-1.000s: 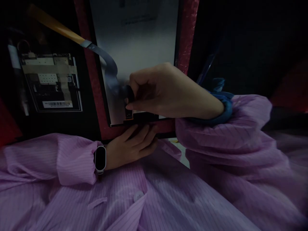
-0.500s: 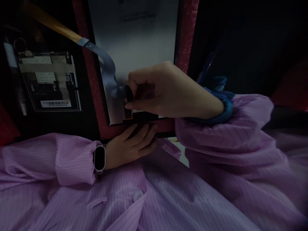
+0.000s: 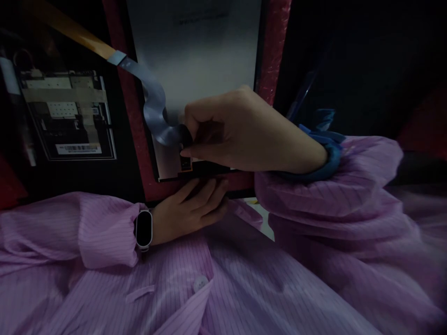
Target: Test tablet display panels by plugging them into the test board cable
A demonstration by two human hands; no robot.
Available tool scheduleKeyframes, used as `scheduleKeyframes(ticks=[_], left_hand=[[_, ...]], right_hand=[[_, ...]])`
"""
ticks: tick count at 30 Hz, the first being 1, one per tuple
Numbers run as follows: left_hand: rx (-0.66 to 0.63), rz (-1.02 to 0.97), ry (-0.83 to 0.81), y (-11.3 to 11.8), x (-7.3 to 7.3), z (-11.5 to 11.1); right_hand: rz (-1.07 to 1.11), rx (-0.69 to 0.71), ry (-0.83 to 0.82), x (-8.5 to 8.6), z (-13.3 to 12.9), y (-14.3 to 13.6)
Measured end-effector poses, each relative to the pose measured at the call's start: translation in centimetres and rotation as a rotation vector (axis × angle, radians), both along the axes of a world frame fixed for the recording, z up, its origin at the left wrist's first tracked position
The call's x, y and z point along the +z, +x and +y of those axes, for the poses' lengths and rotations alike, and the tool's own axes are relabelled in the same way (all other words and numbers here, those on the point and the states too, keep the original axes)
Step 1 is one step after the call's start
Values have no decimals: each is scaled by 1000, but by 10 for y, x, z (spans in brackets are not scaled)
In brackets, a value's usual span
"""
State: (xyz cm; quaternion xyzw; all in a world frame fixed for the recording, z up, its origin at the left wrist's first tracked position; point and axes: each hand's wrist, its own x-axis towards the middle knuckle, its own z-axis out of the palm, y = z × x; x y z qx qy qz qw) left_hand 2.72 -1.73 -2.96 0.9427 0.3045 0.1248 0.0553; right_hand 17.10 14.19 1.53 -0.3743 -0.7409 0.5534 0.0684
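Note:
My right hand (image 3: 226, 130) pinches the dark end of a grey-blue flat ribbon cable (image 3: 153, 100) between thumb and fingertips. That end lies over the lower left of a silvery display panel (image 3: 199, 60), close to a small orange-edged connector (image 3: 186, 164). The exact contact between cable end and connector is hidden by my fingers. My left hand (image 3: 192, 209) rests with fingers extended and slightly apart at the panel's near edge, on the red padded border (image 3: 240, 181). It holds nothing that I can see.
An orange strip (image 3: 80, 35) joins the ribbon cable at upper left. A circuit board (image 3: 66, 116) with tape and a barcode label lies to the left, beside a pale cable. At right, a blue cord (image 3: 303, 95) runs behind my banded wrist.
Both hands keep nearly the same position, the right one still pinching the cable end. The view has shifted slightly, and the ribbon cable's curve sits a little further left.

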Motion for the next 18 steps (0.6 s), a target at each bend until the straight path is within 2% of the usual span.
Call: scheduleKeyframes(ticks=[10, 18], left_hand=[[3, 34, 18, 0, 0, -1], [21, 101, 42, -2, -1, -5]], right_hand=[[124, 28, 63, -12, -3, 8], [73, 29, 46, -7, 1, 1]])
